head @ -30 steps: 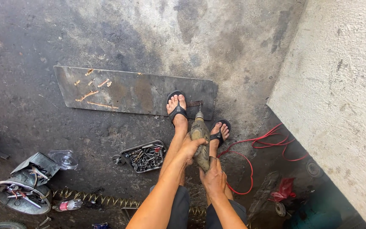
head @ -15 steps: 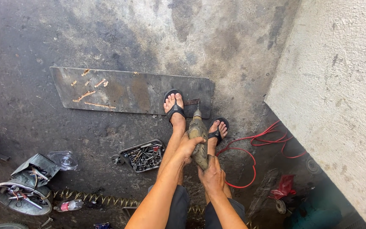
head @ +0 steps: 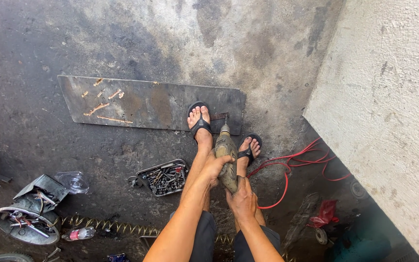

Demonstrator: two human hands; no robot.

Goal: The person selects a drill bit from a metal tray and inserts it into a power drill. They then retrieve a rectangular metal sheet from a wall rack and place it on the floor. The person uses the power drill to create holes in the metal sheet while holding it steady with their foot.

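Note:
I hold a grimy electric drill [head: 226, 153] pointed down at the right end of a flat dark metal plate [head: 146, 104] lying on the concrete floor. My left hand [head: 215, 167] wraps the drill's body from the left. Around its rear handle closes my right hand [head: 242, 199]. The bit touches the plate near its right edge. My left foot in a black sandal [head: 199, 123] stands on the plate; the other foot [head: 247, 148] rests on the floor beside it.
A red cable [head: 292, 167] loops right of my feet toward a rough concrete wall [head: 389, 121]. A tray of screws and bits [head: 163, 177] sits left of my legs. Further left lie a round metal part [head: 23, 223], a clear lid [head: 73, 182] and a coiled spring [head: 107, 225].
The view has shifted slightly; both hands stay on the drill at the plate's right end, and my feet have not moved.

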